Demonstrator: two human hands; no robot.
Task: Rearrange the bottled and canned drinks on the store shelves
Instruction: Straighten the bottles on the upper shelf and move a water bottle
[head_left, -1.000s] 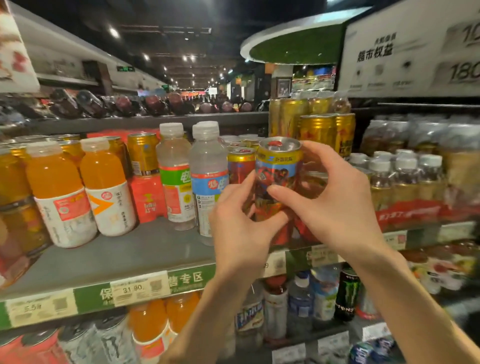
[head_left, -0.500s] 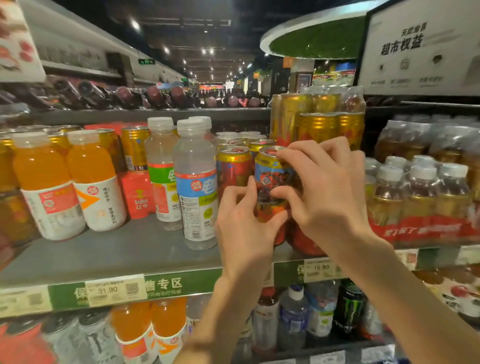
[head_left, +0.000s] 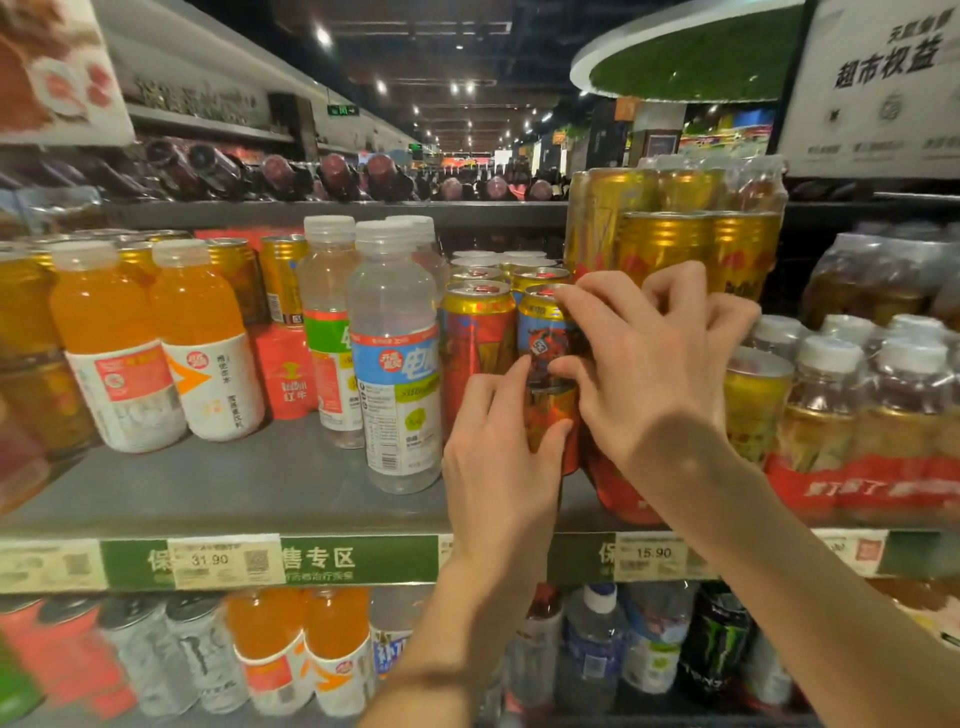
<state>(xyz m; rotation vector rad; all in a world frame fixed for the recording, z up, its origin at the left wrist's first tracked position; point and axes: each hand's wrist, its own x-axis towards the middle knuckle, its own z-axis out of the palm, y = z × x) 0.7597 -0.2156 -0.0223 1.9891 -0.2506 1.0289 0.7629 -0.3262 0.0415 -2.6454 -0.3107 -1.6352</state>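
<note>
The left hand (head_left: 501, 457) and the right hand (head_left: 647, 374) both grip one red-and-gold can with a blue label band (head_left: 548, 364), and since a second ago that can has gone from tilted toward the camera, its top showing, to upright in the row on the grey shelf (head_left: 249, 483); the hands have moved in and forward with it.

The left hand's fingers curl round the can's lower half from the left, thumb across the front near the base. The right hand's fingers are bent over the can's top rim and right side, thumb pressing the front at mid-height, so the two thumbs sit one above the other. Whether the can's base touches the shelf cannot be seen behind the left hand.

From the left on the same shelf stand two orange juice bottles (head_left: 156, 338), then small gold cans (head_left: 283, 275) on a red carton (head_left: 285, 371), then two clear water bottles with white caps (head_left: 395, 358), the nearer one labelled in blue. Just beside it stands a matching red-and-gold can (head_left: 475, 343), which touches or nearly touches the held can, with more of the same behind. Right of the hands rises a shrink-wrapped pack of tall gold cans (head_left: 675, 234), and further right wrapped packs of small white-capped bottles (head_left: 852, 405). Price tags reading 31.90 (head_left: 210, 559) and 15.90 (head_left: 652, 553) hang on the shelf edge.
</note>
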